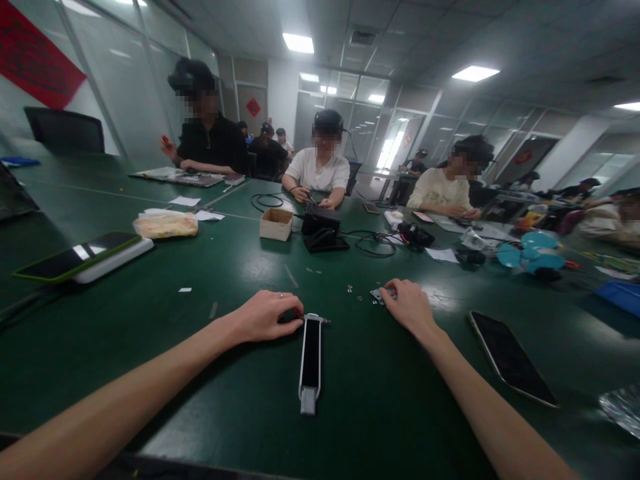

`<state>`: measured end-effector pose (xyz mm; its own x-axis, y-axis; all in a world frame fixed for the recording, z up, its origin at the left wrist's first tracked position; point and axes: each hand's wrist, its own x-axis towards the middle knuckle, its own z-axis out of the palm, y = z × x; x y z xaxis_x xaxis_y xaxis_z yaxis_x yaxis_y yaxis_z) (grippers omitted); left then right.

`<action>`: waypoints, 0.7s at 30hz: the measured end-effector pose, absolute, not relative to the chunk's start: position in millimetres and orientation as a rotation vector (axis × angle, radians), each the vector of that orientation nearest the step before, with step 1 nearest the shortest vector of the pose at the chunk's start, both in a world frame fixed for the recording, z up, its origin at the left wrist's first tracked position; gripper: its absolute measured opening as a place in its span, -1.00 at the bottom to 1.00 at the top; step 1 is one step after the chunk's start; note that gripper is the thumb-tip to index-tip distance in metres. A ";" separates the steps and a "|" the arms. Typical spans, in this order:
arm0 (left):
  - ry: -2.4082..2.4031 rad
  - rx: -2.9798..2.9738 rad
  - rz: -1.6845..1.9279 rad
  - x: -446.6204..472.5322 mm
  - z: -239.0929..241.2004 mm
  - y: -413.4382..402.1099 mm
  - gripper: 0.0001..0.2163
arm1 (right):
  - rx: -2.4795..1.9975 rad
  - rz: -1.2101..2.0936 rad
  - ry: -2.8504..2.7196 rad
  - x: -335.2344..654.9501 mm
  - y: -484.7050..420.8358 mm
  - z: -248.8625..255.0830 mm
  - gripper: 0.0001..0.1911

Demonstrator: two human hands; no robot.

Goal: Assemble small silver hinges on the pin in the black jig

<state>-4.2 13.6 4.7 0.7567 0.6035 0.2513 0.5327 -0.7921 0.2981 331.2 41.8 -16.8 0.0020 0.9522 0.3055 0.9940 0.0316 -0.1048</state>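
Note:
My left hand (263,317) rests on the green table (150,313), fingers curled around a small tool with a red handle whose thin metal tip (320,320) pokes out at the top end of a long black and silver part (311,360). That part lies lengthwise toward me. My right hand (406,303) lies further right, fingers closed on a small metal piece (379,295). A few tiny washers or screws (354,292) lie loose just left of it.
A phone (510,359) lies face up at right, another phone (80,257) on a white block at left. A cardboard box (276,224), a black device (323,230) with cables, a bag (165,225) and a blue fan (530,252) stand further back. Three people sit opposite.

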 end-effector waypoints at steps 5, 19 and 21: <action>0.925 2.740 0.517 -6.4 6.2 13.0 -0.84 | -1.920 -0.163 -2.006 330.0 45.1 -18.7 -0.76; 0.822 2.903 0.754 -6.4 12.2 7.2 -0.62 | -0.760 -0.260 -2.034 233.6 -21.4 0.5 -0.90; 0.738 2.915 0.806 -3.1 12.5 2.8 -0.57 | -0.670 -0.191 -2.068 220.3 -30.7 -1.0 -0.91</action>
<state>-3.1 2.8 12.5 0.7536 0.4512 0.4781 0.4363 -0.8873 0.1496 220.3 -30.7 -1.0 -0.4258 0.3865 0.8181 0.5297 0.8395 -0.1209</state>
